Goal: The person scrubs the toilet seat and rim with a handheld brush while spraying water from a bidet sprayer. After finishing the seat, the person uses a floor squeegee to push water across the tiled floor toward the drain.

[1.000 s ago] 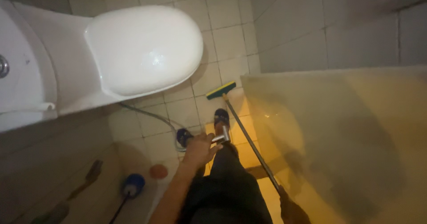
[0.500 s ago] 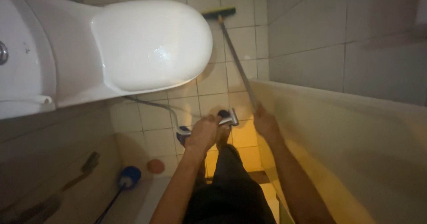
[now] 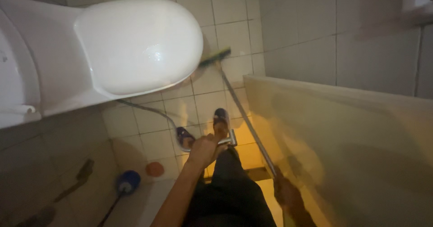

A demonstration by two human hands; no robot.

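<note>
A white toilet (image 3: 131, 46) with its lid down fills the upper left, standing on a pale tiled floor (image 3: 198, 103). To the right rises a translucent glass panel (image 3: 343, 146), lit amber near its lower edge. A long-handled floor scrubber (image 3: 246, 119) runs slantwise across the tiles — its green-edged head lies just beside the front of the toilet, its shaft leading back along the panel's edge to the right hand (image 3: 285, 193), which is blurred but closed round the shaft. The left hand (image 3: 205, 149) is clamped on a metal spray nozzle (image 3: 227, 140), whose hose (image 3: 153, 112) curves off under the toilet. Below the hands stand two sandalled feet (image 3: 220, 119). At lower left lie a blue brush head (image 3: 126, 182) and a small orange disc (image 3: 154, 169).
</note>
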